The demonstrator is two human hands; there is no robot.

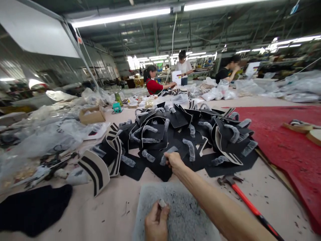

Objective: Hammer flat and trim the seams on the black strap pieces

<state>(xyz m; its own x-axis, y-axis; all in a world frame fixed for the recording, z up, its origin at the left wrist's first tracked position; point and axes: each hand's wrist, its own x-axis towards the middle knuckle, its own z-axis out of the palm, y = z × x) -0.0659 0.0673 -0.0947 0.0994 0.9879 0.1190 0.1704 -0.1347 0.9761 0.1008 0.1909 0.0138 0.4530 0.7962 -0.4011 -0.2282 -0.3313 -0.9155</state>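
Note:
My left hand (157, 222) is closed in a pinch around a small whitish piece (162, 203), low over a scuffed translucent board (179, 209). My right hand (174, 160) reaches forward with fingers curled at a strip wrapped in clear plastic (171, 149), which lies on a black panel (157, 169). The fingers hide part of the strip. Beyond and around it spreads a heap of black panels (179, 117) with similar wrapped strips. At the heap's left, a panel with black and cream stripes (96, 170) stands curled.
A hammer with a red and black handle (247, 200) lies right of the board. A red sheet (283, 144) covers the table's right side. Black cloth (35, 209), plastic bags (62, 134) and a cardboard box (92, 115) lie left. Several people are at work behind.

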